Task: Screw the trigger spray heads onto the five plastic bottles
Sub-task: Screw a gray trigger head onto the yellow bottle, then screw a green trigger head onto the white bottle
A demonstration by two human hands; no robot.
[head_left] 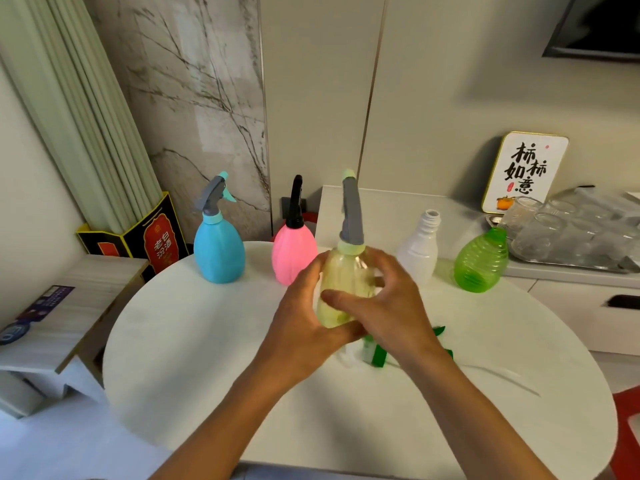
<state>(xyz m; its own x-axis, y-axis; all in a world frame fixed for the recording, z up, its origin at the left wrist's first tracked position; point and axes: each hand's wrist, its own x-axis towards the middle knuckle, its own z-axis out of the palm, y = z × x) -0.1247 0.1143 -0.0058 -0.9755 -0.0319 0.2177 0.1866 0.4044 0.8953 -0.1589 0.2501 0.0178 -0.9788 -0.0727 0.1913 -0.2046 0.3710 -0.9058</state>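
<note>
I count five bottles on the round table [194, 341]: blue bottle [219, 252] and pink bottle [292, 258] far left, headed; white bottle [417, 254] and green bottle [481, 265] far right, open-necked. My left hand [304, 323] and right hand [388, 306] both clasp the yellow bottle [341, 292], centre, its grey spray head [351, 216] seated.

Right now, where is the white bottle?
In the head view, the white bottle stands uncapped at the table's far right, between the hand-held yellow bottle and the green bottle.

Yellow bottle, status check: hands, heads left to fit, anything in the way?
Both hands, left hand and right hand, gripping yellow bottle, head on. White bottle and green bottle uncapped. Nothing in the way.
</note>
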